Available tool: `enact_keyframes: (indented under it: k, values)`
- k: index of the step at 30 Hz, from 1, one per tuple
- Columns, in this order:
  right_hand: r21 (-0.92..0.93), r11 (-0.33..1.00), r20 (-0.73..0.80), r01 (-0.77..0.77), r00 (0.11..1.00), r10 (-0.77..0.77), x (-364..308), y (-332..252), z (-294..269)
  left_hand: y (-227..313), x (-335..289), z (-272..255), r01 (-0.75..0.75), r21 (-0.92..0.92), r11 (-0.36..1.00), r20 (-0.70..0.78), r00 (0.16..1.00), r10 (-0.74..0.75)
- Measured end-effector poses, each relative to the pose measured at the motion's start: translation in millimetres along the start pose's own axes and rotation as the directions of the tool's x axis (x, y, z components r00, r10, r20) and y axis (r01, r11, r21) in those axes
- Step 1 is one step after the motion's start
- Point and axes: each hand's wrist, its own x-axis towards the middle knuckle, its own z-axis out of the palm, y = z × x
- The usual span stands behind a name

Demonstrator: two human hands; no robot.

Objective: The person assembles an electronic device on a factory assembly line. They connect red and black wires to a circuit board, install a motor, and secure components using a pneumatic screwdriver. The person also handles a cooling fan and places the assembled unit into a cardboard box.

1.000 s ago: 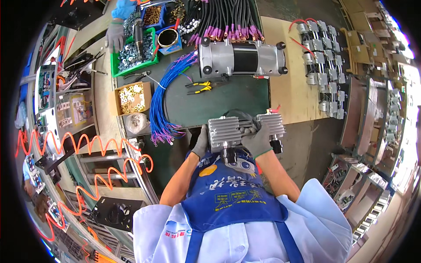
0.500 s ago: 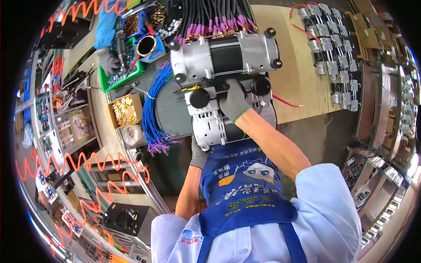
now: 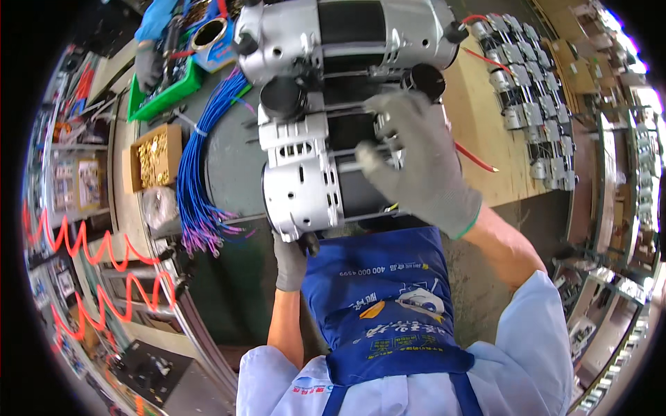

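A silver compressor motor with a black middle band [image 3: 305, 191] lies at the front edge of the bench, its round black rubber feet turned up. My left hand [image 3: 290, 262], in a grey glove, grips its near left end from below; the fingertips are hidden under the housing. Over the right half of this motor my gloved right hand [image 3: 430, 163] is open, thumb and fingers curved apart with nothing visible between them. A second, similar compressor motor [image 3: 277, 45] lies just behind the first one. From the near motor's right side runs a red wire [image 3: 477, 158].
At left lie a blue wire bundle [image 3: 191, 166], a cardboard box [image 3: 173, 149] of brass parts and a green bin [image 3: 184, 88]. A co-worker's gloved hand [image 3: 148, 67] is at that bin beside a power driver. Several silver motors [image 3: 517, 90] stand in rows at right.
My right hand has come up out of the gap between the two motors and moved right and nearer, its fingers spreading. The motors appear larger and higher in view. My left hand stays at the near motor.
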Motion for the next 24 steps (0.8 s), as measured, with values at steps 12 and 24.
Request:
enact_keyframes:
  k: [12, 24]
  values:
    - [-0.650, 0.748, 0.070, 0.137, 0.990, -0.121, -48.1, 100.0, -49.4, -86.7, -94.4, 6.5, -0.259, -0.087, 0.962, 0.096, 0.959, 0.267]
    - [-0.695, 0.719, -0.040, 0.031, 0.996, -0.081, -103.5, 165.3, -19.2, -89.8, -131.8, -75.7, -0.334, 0.187, 0.924, 0.076, 0.943, 0.325]
